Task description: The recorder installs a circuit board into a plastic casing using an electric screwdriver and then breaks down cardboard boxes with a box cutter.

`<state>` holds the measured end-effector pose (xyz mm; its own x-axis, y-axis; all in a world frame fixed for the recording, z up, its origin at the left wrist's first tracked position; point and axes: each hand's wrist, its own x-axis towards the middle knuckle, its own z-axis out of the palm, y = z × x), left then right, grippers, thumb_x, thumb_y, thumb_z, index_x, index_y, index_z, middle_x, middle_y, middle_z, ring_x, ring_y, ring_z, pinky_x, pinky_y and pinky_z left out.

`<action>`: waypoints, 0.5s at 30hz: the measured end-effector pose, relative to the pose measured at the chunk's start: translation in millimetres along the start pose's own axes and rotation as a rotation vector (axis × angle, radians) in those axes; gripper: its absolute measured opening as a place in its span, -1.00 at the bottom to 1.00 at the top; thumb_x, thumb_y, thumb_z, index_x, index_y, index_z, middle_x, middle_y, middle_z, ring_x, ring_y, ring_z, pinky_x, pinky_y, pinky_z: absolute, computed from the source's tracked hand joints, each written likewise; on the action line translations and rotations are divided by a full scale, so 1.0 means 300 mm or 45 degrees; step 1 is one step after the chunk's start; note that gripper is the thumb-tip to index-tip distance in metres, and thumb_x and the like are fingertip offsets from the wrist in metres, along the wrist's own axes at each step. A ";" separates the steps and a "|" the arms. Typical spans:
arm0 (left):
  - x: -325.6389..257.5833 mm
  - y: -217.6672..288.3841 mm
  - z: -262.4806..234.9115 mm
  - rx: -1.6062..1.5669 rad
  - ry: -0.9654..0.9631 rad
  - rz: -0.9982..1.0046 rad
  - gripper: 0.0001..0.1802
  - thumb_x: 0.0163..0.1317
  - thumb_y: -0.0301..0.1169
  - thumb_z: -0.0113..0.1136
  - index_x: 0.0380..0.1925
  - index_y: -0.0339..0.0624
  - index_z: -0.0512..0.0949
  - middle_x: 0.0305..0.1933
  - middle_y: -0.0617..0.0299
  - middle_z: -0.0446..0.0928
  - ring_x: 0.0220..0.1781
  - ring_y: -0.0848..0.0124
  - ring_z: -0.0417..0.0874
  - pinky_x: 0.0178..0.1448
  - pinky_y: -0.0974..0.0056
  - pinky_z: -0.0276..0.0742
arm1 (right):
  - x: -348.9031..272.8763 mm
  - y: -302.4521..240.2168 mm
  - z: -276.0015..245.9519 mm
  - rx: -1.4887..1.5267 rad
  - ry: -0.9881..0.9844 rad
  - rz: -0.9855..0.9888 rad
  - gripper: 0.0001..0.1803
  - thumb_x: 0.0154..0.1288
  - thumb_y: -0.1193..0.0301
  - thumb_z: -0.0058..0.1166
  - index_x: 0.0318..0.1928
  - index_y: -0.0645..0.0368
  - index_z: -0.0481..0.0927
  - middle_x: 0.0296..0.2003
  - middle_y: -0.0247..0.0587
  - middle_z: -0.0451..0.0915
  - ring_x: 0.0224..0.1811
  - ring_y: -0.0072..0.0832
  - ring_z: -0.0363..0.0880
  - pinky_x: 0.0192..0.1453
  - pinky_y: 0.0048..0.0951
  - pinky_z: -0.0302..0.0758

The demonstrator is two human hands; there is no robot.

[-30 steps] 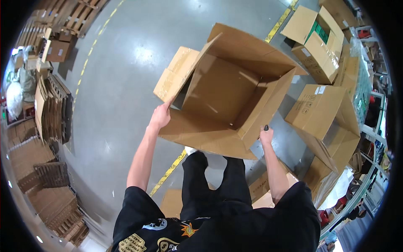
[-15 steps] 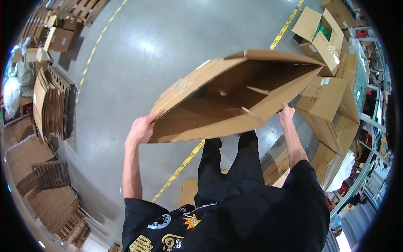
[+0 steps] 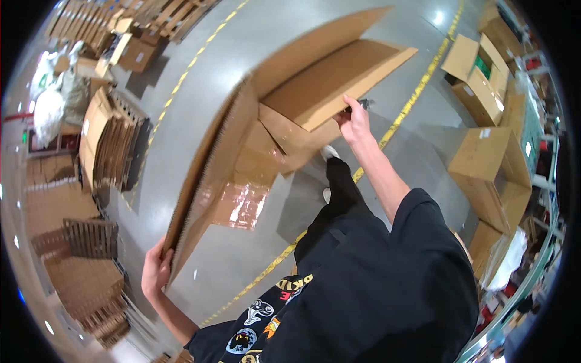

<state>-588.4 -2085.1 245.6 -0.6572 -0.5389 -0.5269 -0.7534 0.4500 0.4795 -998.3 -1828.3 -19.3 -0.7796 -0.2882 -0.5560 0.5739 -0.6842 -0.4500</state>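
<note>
Box: one carton (image 3: 254, 145), flattened and tilted, held above the floor (image 3: 181, 78) ahead of me.
Left hand (image 3: 156, 272): grip clamped on the lower corner.
Right hand (image 3: 354, 121): grip pinching one top flap.
Advice: I'd keep both edges firmly held so the panels don't spring open.
Count: one carton, two hands.

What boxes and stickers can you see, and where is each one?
Big cardboard box: brown, folded nearly flat, shiny clear tape on its bottom, held by the left hand and right hand.
Open box: far right by the yellow floor line, brown, something green inside.
Closed box: right side, brown, small white label on top.
Flat cardboard stack: left, brown sheets standing on edge.
</note>
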 end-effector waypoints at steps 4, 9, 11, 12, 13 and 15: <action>-0.198 0.025 -0.018 0.021 0.293 0.106 -0.58 0.21 -0.61 0.00 0.11 -0.35 0.37 -0.21 0.01 0.55 -0.15 0.48 0.47 0.04 0.36 0.39 | -0.045 0.109 0.370 0.096 -0.327 0.085 -0.85 0.25 0.46 -0.01 -0.19 0.23 0.45 -0.31 -0.20 0.54 -0.28 -0.34 0.59 -0.24 -0.23 0.67; -0.278 -0.099 0.085 -0.172 0.719 0.038 -0.35 0.07 -0.18 0.34 0.10 -0.32 0.41 -0.33 0.23 0.53 -0.32 0.61 0.44 -0.23 0.45 0.45 | -0.100 0.300 0.751 0.053 -0.564 0.253 -0.80 0.27 0.46 -0.03 -0.12 0.26 0.45 -0.19 -0.14 0.55 -0.18 -0.32 0.57 -0.08 -0.26 0.63; -0.240 -0.132 0.122 -0.199 0.799 0.015 -0.36 0.02 -0.27 0.38 0.10 -0.31 0.41 -0.33 0.20 0.54 -0.35 0.59 0.47 -0.26 0.42 0.48 | -0.140 0.373 0.896 0.111 -0.662 0.284 -0.82 0.26 0.48 -0.05 -0.14 0.26 0.45 -0.21 -0.16 0.55 -0.23 -0.36 0.59 -0.18 -0.29 0.64; -0.191 -0.139 0.142 -0.214 0.835 0.010 -0.37 0.01 -0.34 0.38 0.10 -0.30 0.42 -0.32 0.18 0.56 -0.37 0.56 0.51 -0.27 0.40 0.51 | -0.147 0.412 0.966 0.180 -0.728 0.280 -0.85 0.26 0.50 -0.07 -0.17 0.26 0.44 -0.23 -0.18 0.54 -0.28 -0.41 0.60 -0.28 -0.32 0.66; -0.134 -0.141 0.175 -0.294 0.972 0.068 -0.38 -0.03 -0.42 0.36 0.09 -0.29 0.42 -0.32 0.16 0.57 -0.39 0.50 0.55 -0.28 0.37 0.53 | -0.145 0.461 1.027 0.190 -0.784 0.308 -0.84 0.25 0.49 -0.05 -0.16 0.22 0.44 -0.26 -0.22 0.56 -0.32 -0.46 0.59 -0.34 -0.38 0.62; 0.031 -0.134 0.234 -0.310 1.113 0.144 -0.42 -0.10 -0.55 0.29 0.03 -0.29 0.44 -0.32 0.12 0.58 -0.40 0.40 0.60 -0.30 0.31 0.58 | -0.105 0.575 1.129 0.161 -0.874 0.317 -0.81 0.25 0.48 -0.03 -0.12 0.23 0.43 -0.22 -0.22 0.56 -0.27 -0.44 0.58 -0.29 -0.40 0.60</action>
<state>-565.6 -2058.2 172.2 -0.4021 -0.8927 0.2034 -0.5951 0.4236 0.6830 -959.6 -2164.3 157.2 -0.6354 -0.7706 -0.0501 0.7531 -0.6041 -0.2604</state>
